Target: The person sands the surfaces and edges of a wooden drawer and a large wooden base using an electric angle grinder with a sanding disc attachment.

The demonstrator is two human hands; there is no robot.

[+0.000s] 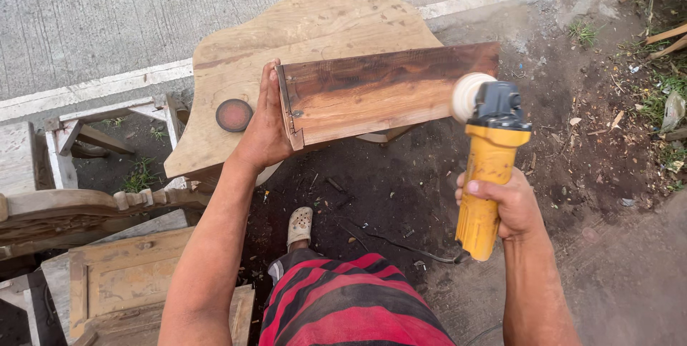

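Plank, stiff and probably fairly heavy, lies mid-frame on a wooden table, left hand gripping its left end, the best hold, while right hand clenches a yellow grinder, disc at its right end.

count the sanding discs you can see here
2: a pale disc on the yellow grinder in the right hand, and a reddish loose disc on the wooden slab. Others may be hidden.
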